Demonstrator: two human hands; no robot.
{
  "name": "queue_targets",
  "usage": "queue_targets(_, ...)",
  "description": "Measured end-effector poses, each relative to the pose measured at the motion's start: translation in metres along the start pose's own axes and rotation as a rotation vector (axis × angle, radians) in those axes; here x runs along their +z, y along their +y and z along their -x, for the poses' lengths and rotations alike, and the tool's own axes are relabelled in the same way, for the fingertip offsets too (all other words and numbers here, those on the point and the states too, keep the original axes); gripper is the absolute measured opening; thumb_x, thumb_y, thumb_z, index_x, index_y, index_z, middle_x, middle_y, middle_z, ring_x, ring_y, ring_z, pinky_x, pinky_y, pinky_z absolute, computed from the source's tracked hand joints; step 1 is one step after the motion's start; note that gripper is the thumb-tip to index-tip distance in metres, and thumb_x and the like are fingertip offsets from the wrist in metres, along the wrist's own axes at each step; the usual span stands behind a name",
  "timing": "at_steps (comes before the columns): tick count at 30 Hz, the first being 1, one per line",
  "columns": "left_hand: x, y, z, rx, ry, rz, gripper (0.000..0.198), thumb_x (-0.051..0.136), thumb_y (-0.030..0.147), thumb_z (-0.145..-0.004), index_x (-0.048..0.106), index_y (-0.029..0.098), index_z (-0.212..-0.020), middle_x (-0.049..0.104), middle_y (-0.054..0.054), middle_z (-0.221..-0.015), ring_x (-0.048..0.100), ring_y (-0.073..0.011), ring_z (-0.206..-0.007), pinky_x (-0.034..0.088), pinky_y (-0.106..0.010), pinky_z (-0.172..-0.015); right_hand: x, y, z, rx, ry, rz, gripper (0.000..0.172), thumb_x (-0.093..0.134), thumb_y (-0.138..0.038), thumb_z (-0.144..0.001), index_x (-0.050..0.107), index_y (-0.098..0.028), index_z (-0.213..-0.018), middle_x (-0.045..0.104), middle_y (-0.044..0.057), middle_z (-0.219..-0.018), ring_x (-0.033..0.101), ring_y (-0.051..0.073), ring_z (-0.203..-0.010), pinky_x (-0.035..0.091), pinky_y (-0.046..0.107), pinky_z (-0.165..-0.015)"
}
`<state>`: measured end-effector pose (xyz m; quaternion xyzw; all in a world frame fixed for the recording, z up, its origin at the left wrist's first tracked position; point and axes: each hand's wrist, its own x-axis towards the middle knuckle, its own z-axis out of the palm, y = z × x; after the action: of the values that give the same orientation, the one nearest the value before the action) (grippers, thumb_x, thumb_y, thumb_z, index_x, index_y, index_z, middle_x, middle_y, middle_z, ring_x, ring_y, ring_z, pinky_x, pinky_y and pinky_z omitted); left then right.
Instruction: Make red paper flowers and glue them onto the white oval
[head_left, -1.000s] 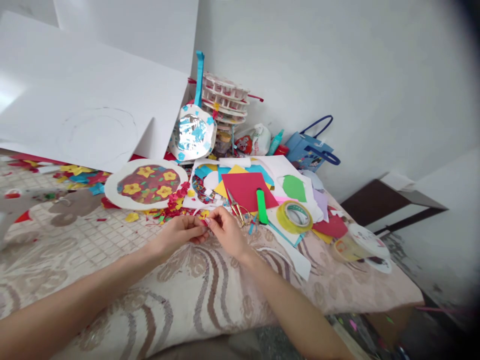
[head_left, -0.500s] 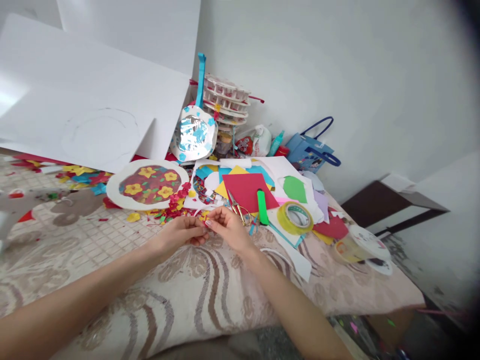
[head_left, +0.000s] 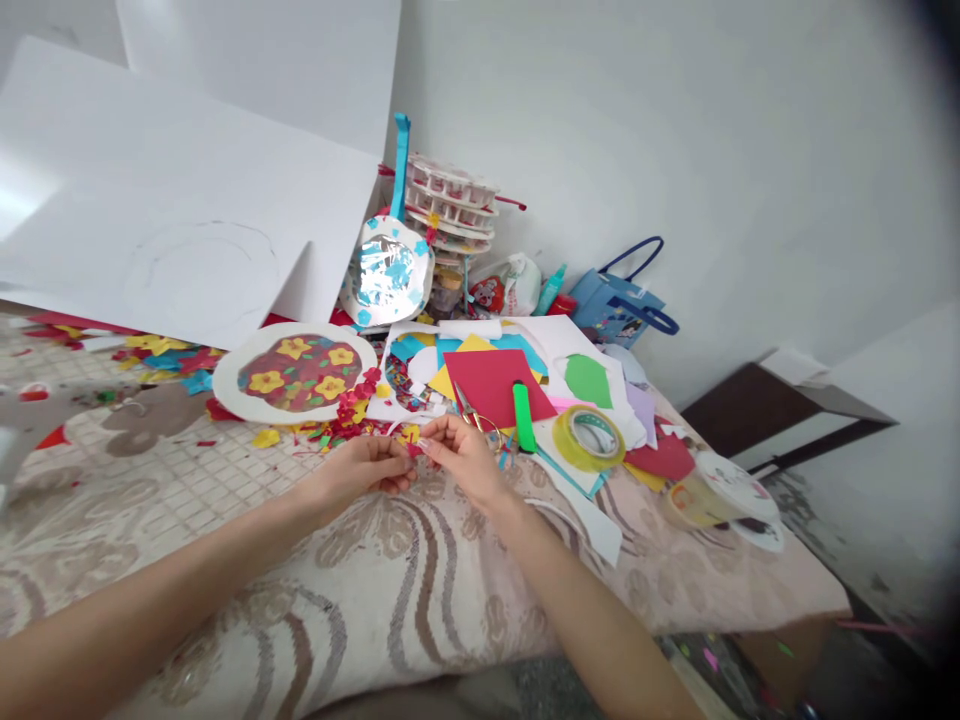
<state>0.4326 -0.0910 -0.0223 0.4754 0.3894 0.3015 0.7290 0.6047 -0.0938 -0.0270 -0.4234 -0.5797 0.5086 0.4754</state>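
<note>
Between my two hands is a small red paper piece (head_left: 414, 450), mostly covered by fingertips. My left hand (head_left: 375, 465) pinches it from the left, fingers curled. My right hand (head_left: 459, 452) has thumb and forefinger pressed together at its right side; its exact shape is too small to tell. Just beyond my right hand lie gold-handled scissors (head_left: 480, 420) on a red paper sheet (head_left: 499, 380). Red and yellow paper flowers (head_left: 356, 400) are heaped beyond my left hand, beside a white-rimmed oval panel (head_left: 225, 385) with yellow flowers on it.
A green box cutter (head_left: 523, 418) and a yellow tape roll (head_left: 589, 438) lie to the right. A clear tub (head_left: 701, 500) stands near the right edge. At the back are a white board (head_left: 187, 180), a blue-handled round paper piece (head_left: 386, 270) and a blue bag (head_left: 619, 305).
My right hand has shifted slightly to the right, away from my left, and more of the red paper piece shows between the fingertips.
</note>
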Motion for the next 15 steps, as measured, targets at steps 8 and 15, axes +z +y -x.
queue_targets(8, -0.001, -0.0017, 0.0011, 0.059, 0.004, 0.016, 0.024, 0.068, 0.036, -0.07, 0.059, 0.014, -0.071, 0.064, -0.002, -0.068, 0.054, -0.0096, -0.058, 0.042, -0.022, -0.059, 0.0082, -0.0052, 0.004, -0.028, 0.008, 0.047, 0.018, 0.06, -0.035, -0.077, 0.054, -0.019, -0.082, 0.053, -0.002, -0.069, 0.05, 0.009, -0.057, 0.041, 0.022, -0.052)
queue_targets(15, 0.0017, 0.0075, 0.0081, 0.0, -0.113, 0.241, 0.012, 0.067, 0.024, -0.073, 0.06, 0.014, -0.071, 0.061, 0.0, -0.064, 0.051, -0.0072, -0.057, 0.039, -0.018, -0.057, 0.0064, -0.0089, 0.0061, -0.005, -0.08, -0.051, 0.024, 0.052, -0.042, -0.083, 0.057, -0.02, -0.089, 0.056, 0.0, -0.075, 0.052, 0.011, -0.061, 0.042, 0.022, -0.053)
